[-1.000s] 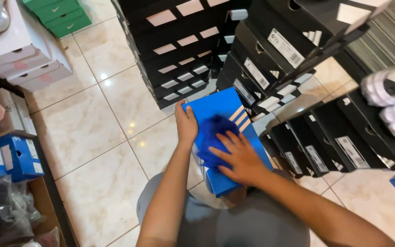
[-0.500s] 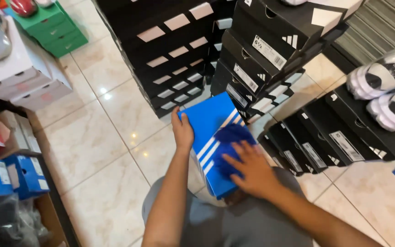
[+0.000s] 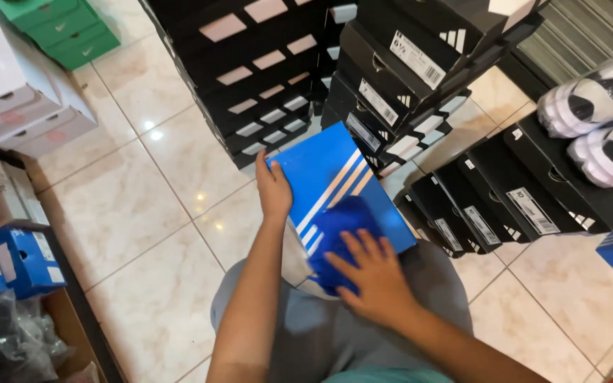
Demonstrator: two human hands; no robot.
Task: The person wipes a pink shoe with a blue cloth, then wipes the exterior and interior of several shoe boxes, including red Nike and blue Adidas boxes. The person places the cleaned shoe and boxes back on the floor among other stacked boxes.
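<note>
A blue shoebox (image 3: 335,188) is resting tilted on the seated person's lap, its far corner pointing toward the black stacks. Its lid is showing three white diagonal stripes running across the blue top. The left hand (image 3: 274,191) is gripping the box's left edge, thumb on top. A dark blue piece of wrapping (image 3: 342,234), soft and crumpled, is lying on the near part of the box, and the right hand (image 3: 374,273) is pressing flat on it with fingers spread. The near end of the box is sitting hidden beneath that hand and wrapping.
</note>
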